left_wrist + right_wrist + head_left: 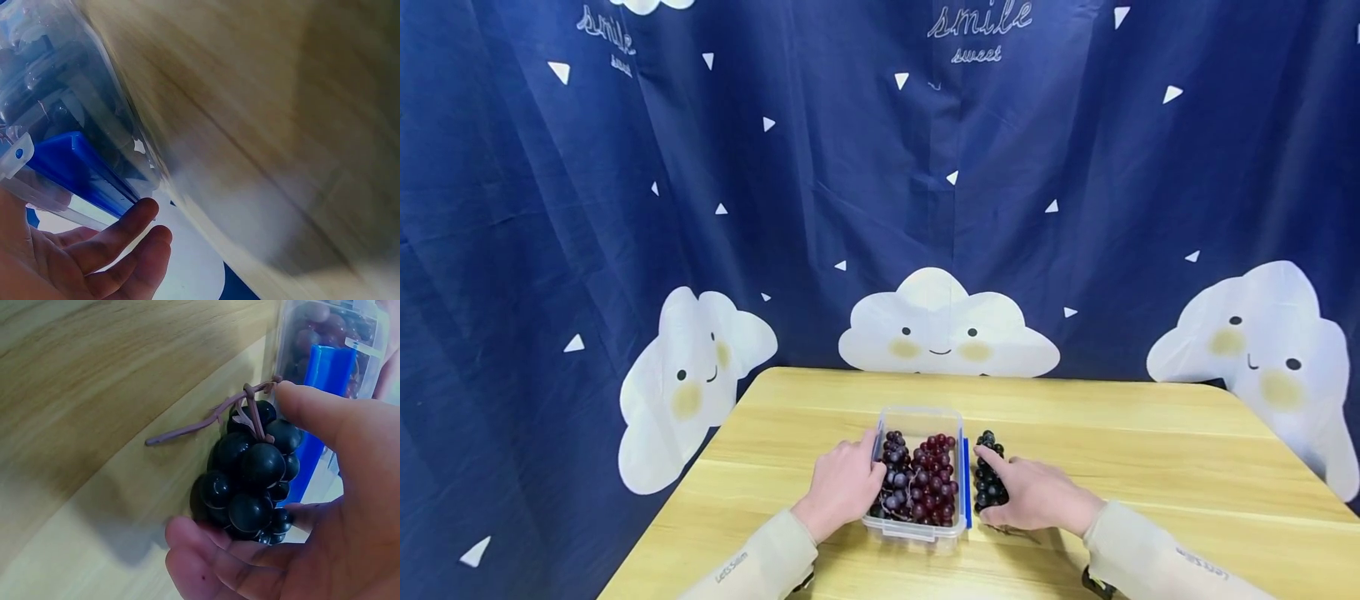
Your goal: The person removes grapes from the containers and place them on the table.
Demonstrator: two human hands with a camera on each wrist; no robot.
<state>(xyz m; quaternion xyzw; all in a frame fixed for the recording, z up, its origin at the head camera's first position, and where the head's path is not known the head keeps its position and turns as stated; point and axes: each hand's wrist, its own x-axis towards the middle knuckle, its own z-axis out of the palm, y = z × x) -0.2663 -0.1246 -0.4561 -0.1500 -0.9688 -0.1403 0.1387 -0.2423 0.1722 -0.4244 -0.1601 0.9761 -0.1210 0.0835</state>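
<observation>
A clear plastic container (912, 531) stands on the table with two bunches of grapes in it, dark purple grapes (895, 480) on the left and red grapes (934, 483) on the right. My left hand (844, 485) grips its left wall; in the left wrist view the fingers lie by a blue side latch (78, 165). Just right of the container, my right hand (1041, 497) holds a bunch of black grapes (250, 472). The thumb is near its brown stem (203, 423), with fingers on the bunch's other side. The bunch appears low, at the tabletop; contact cannot be told.
Another blue latch (967, 483) hangs down on the container's right side, close to the black grapes. The light wooden table (760, 450) extends to both sides. A dark blue curtain (880, 208) with clouds hangs behind its far edge.
</observation>
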